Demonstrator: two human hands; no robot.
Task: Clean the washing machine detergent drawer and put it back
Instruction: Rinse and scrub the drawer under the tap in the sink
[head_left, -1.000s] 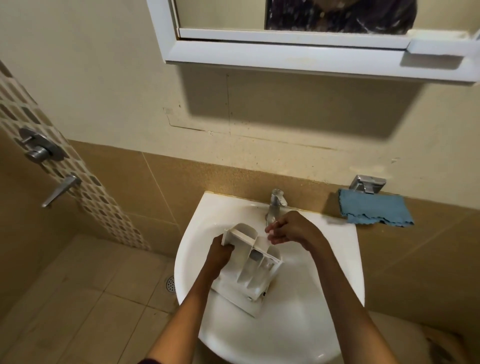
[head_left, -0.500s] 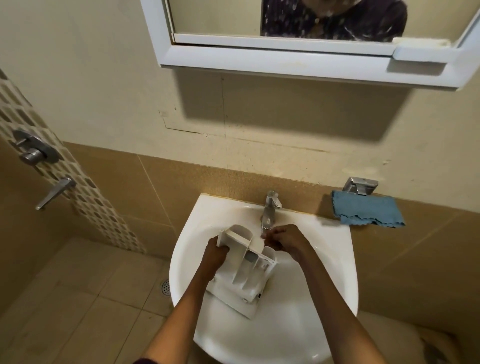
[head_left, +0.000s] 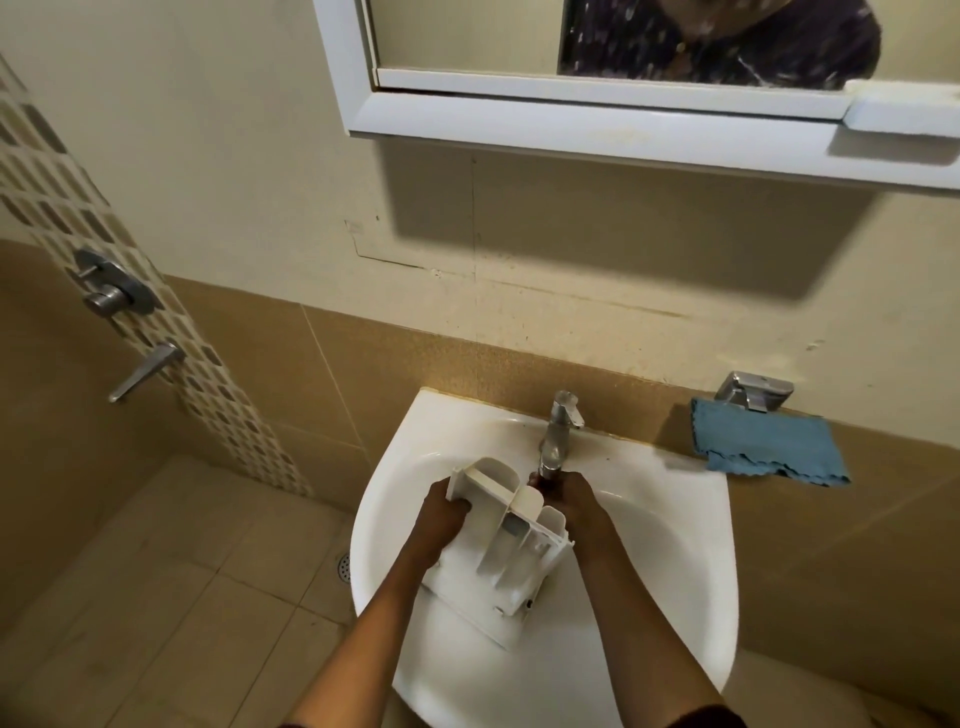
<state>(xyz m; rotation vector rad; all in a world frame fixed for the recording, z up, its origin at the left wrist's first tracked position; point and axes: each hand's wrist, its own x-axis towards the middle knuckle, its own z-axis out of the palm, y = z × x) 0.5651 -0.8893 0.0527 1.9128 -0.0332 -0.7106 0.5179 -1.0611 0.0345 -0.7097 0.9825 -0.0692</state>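
Observation:
The white plastic detergent drawer (head_left: 514, 551) is tilted inside the white sink (head_left: 675, 545), its compartments facing up and to the right. My left hand (head_left: 441, 514) grips its upper left edge, fingers curled over the rim. My right hand (head_left: 582, 501) is at the drawer's upper right corner, directly below the spout of the steel tap (head_left: 558, 431). Its fingertips are hidden between the spout and the drawer, so I cannot tell whether they hold anything.
A blue cloth (head_left: 763, 447) lies on the ledge right of the sink, below a metal fitting (head_left: 753, 389). A white mirror cabinet (head_left: 597, 130) juts out overhead. A shower mixer (head_left: 111, 291) is on the left wall, and a floor drain (head_left: 344, 566) is beside the sink.
My right hand has dropped from beside the tap to just under its spout, against the drawer's corner. The drawer has shifted slightly toward the tap; my left hand's grip is unchanged.

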